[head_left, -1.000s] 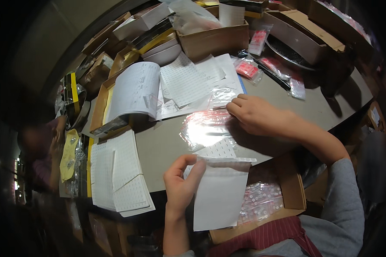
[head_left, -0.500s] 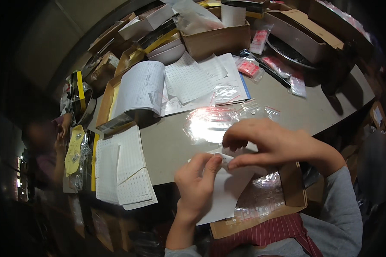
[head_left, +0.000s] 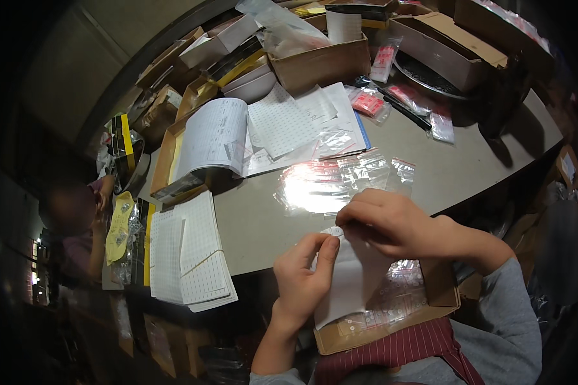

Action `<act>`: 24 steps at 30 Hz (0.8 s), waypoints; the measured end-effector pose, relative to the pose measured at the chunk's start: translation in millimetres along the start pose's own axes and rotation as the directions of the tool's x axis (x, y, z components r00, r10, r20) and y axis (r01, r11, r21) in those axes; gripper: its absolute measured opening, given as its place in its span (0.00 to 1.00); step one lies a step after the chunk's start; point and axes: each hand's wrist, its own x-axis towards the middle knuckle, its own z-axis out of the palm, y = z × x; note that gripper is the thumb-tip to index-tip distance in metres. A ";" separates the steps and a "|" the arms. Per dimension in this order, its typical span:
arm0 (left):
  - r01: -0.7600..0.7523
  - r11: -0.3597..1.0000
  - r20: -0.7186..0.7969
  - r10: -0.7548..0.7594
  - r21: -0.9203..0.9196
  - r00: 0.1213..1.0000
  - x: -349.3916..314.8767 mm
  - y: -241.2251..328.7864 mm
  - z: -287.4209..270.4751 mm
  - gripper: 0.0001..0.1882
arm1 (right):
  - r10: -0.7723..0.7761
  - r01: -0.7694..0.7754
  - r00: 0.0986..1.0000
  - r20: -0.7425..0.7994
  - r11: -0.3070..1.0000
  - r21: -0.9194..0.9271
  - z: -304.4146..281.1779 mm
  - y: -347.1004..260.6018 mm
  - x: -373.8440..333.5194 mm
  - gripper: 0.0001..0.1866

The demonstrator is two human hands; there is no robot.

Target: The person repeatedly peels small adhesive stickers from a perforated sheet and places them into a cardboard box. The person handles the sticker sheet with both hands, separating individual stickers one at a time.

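White printed sheets point(head_left: 192, 256) are stacked at the left edge of the grey table point(head_left: 257, 221), overhanging its near rim. Behind them, an open booklet point(head_left: 212, 138) is propped in a shallow cardboard tray point(head_left: 164, 160), and further grid-printed pages point(head_left: 282, 122) are fanned out beside it.

Near the table's front edge, the left hand point(head_left: 305, 282) is raised from below. A white paper sheet point(head_left: 350, 282) is pinched along its left side between the thumb and the extended index finger; the remaining fingers are curled behind the sheet. The sheet is held upright in front of the body, just off the table rim and above an open cardboard box point(head_left: 443, 298) resting in the lap, in which small clear bags point(head_left: 392, 301) are packed.

Clear zip bags point(head_left: 340, 183) are spread flat on the table just beyond the hands, with strong glare on them.

The right hand point(head_left: 392, 221) is placed over the sheet's top edge. Its fingertips are pressed together at the upper corner, where a small round sticker point(head_left: 336, 231) is pinched. The two hands are nearly touching at that corner.

Farther right, small red-filled packets point(head_left: 369, 102) and more cardboard boxes point(head_left: 443, 42) are set along the back of the table.
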 end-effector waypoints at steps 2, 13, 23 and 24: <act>-0.018 0.999 0.003 0.018 0.037 1.000 -0.2 0.4 2.2 0.07 | 0.017 -0.017 1.000 0.013 0.999 -0.038 1.4 -8.3 -0.5 0.12; -0.070 0.978 -0.010 0.074 0.199 0.997 -0.8 5.1 7.5 0.09 | 0.055 -0.055 0.998 0.043 0.998 0.011 3.4 -5.1 -9.5 0.29; -0.045 0.981 0.037 0.038 0.190 0.999 0.2 5.0 11.2 0.08 | -0.004 -0.004 0.998 -0.057 0.988 -0.152 4.6 -15.2 -4.6 0.14; -0.041 0.983 0.044 0.034 0.180 0.998 0.7 4.0 11.6 0.08 | -0.019 0.009 0.998 -0.054 0.983 -0.184 4.0 -15.8 -5.5 0.14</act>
